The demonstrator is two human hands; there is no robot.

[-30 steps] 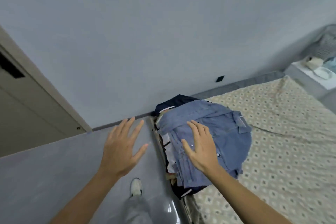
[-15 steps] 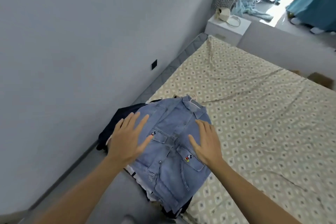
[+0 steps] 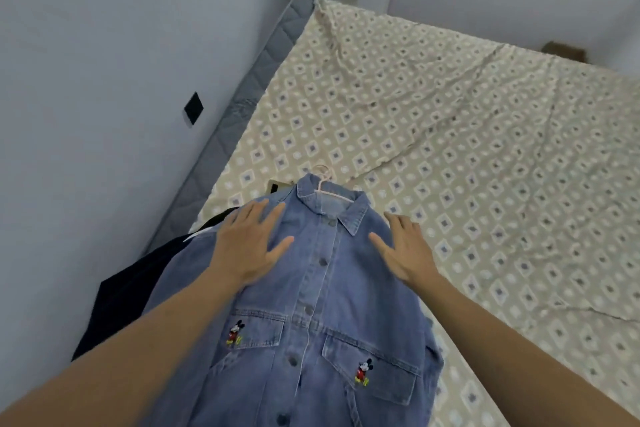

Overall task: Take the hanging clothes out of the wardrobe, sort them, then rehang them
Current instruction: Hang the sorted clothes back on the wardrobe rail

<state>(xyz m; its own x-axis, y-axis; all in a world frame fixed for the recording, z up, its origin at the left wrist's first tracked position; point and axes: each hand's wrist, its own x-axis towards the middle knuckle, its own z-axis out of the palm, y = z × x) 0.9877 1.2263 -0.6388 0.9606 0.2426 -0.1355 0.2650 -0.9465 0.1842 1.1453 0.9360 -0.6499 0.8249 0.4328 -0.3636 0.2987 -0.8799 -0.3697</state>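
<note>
denim shirt (image 3: pixel 311 315) laid on bed (image 3: pixel 485 149), hanger (image 3: pixel 323 184) at 12 o'clock | left hand (image 3: pixel 247 246) released, flat on shirt | right hand (image 3: pixel 407 250) released, flat on shirt

blue denim shirt (image 3: pixel 311 305); beige diamond-patterned sheet (image 3: pixel 467 135); perhaps navy garment (image 3: pixel 128 291).

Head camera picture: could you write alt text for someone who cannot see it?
Two bare hands, the left hand and right hand, lie flat with straight fingers on a blue denim shirt on a pink hanger, topping a pile of clothes at the corner of a bed with a patterned sheet. A dark garment shows beneath, beside a grey wall.
</note>
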